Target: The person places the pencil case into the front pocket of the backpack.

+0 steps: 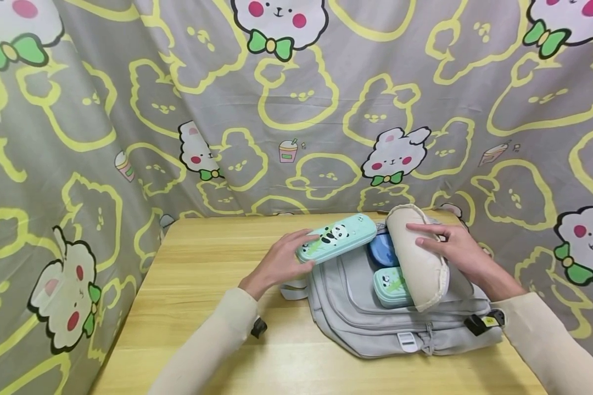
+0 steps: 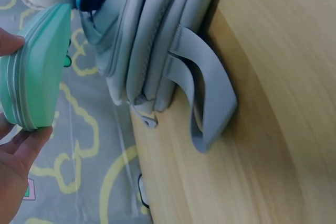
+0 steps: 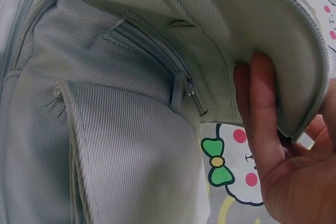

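My left hand (image 1: 280, 262) holds a mint-green pencil case (image 1: 338, 238) with a panda print, thumb and fingers at its near end. In the left wrist view, the zipped side of the pencil case (image 2: 39, 72) shows between thumb and fingers. A grey backpack (image 1: 356, 323) lies on the table beneath it. My right hand (image 1: 457, 249) grips the backpack's cream flap (image 1: 417, 263), holding it raised. Two fingers (image 3: 262, 93) press the flap's grey lining in the right wrist view. Beside the flap are a blue case (image 1: 382, 249) and a smaller mint panda case (image 1: 392, 287).
The backpack rests on a light wooden table (image 1: 192, 274), with a grey strap loop (image 2: 218, 98) sticking out at its side. An inner zip (image 3: 163, 59) shows in the backpack. Behind the table hangs a grey patterned curtain (image 1: 316, 109).
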`<state>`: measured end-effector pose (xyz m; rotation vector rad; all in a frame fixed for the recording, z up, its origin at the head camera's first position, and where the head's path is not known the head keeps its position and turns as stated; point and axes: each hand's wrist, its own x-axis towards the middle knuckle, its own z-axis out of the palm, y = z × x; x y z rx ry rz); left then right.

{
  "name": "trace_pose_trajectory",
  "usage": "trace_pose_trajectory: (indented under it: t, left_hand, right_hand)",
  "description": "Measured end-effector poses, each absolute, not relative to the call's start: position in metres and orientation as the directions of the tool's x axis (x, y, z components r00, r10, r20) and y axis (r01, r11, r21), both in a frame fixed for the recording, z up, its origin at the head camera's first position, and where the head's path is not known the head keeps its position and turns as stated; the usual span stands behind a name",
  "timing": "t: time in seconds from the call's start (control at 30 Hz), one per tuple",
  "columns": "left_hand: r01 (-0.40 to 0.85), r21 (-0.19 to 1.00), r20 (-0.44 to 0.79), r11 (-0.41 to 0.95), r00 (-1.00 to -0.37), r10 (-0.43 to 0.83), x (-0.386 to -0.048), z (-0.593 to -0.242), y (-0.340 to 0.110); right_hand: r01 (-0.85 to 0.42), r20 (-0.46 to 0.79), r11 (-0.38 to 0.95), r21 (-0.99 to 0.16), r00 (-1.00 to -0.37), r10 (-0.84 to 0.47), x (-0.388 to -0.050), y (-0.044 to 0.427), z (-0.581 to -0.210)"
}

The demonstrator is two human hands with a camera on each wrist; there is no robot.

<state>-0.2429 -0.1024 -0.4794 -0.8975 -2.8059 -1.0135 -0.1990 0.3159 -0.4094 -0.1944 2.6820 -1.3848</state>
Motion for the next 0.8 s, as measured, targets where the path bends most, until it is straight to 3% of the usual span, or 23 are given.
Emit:
trace_pose_trajectory:
  t: [0.33, 0.8]
  left_hand:
    - [0.586, 0.575, 0.191, 0.571, -0.775, 0.602, -0.245, -0.475, -0.089]
    - [0.624, 0.550, 0.145, 0.555, -0.726, 0.672, -0.251, -0.469, -0.081]
  right_hand:
    - [-0.048, -0.042, 0.518, -0.854, -0.986, -0.160, -0.200, 0.316, -0.411]
    - [0.038, -0.093, 0.304, -0.952, -0.981, -0.170, -0.204, 0.319, -0.424]
